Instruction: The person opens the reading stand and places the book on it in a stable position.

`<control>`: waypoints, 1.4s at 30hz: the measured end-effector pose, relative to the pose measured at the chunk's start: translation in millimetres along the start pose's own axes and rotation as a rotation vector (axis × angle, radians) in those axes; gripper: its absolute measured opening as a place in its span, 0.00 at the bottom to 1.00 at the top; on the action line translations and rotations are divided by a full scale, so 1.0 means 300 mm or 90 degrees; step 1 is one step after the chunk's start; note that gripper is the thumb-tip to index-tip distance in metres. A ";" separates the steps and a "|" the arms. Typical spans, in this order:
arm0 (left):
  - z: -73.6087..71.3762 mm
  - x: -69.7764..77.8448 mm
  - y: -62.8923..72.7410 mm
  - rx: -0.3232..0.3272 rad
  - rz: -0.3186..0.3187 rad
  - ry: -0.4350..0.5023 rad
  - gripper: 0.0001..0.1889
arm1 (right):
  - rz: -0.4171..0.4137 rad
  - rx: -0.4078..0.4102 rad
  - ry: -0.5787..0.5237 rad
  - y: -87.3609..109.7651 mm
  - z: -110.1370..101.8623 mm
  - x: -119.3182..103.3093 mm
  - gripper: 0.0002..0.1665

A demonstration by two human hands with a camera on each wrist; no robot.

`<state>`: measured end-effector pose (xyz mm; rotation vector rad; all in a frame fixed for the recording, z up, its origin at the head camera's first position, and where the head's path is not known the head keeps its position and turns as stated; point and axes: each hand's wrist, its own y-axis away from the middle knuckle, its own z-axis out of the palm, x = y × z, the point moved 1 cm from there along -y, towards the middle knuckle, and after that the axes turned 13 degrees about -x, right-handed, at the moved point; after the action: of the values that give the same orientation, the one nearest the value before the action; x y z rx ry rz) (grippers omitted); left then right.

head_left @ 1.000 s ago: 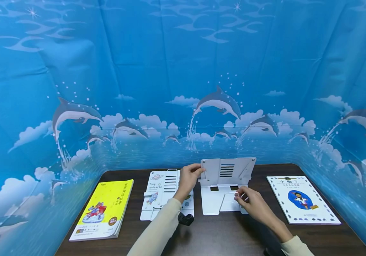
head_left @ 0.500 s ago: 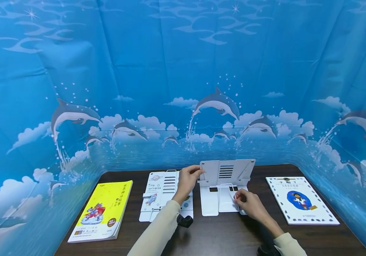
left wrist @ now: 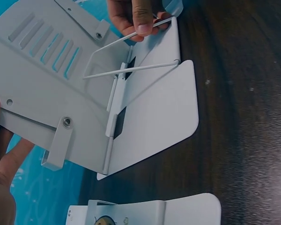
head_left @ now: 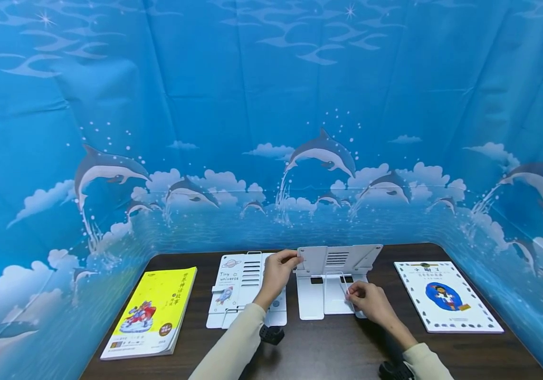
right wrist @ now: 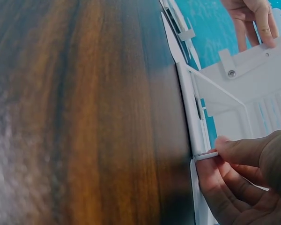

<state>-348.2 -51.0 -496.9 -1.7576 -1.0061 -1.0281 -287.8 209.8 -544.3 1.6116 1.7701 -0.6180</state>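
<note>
A white metal book stand (head_left: 310,303) stands mid-table, its base flat and its slotted panel (left wrist: 42,84) tilted up from the hinge. My left hand (head_left: 276,272) grips the panel's left edge between thumb and fingers. From the base's front part rises a thin white wire prop (left wrist: 131,70), its far end at or close to the panel's underside; contact is hard to tell. Near the base, my right hand (head_left: 373,303) pinches one leg of this wire. The fingers (right wrist: 239,152) of that hand show close up in the right wrist view.
Left of it lies a folded white stand (head_left: 228,290) printed "Tiny universe", partly behind the left arm. A thick yellow book (head_left: 157,311) lies at far left, a white book (head_left: 447,301) at right. Behind the dark wooden table (head_left: 318,348) hangs a blue dolphin curtain (head_left: 205,132).
The right hand has swung the wire prop up from low over the base. The panel's top edge, in the left hand, has since come down toward the wire.
</note>
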 end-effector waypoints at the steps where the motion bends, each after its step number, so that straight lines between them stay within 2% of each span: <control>1: 0.001 -0.001 0.003 -0.002 -0.001 -0.002 0.06 | -0.004 0.002 0.001 0.000 -0.001 0.000 0.03; 14: 0.008 -0.003 0.026 -0.014 0.037 -0.009 0.07 | -0.008 0.010 -0.001 -0.005 -0.012 0.001 0.03; 31: 0.013 -0.012 0.035 -0.012 0.043 -0.001 0.07 | -0.012 0.015 -0.010 0.003 -0.010 -0.003 0.03; 42: 0.019 -0.022 0.056 -0.016 0.023 -0.003 0.08 | -0.005 0.004 -0.029 0.017 -0.008 0.008 0.04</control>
<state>-333.8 -52.5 -509.2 -1.7938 -0.9644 -1.0186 -283.1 213.9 -544.1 1.5838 1.7429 -0.6599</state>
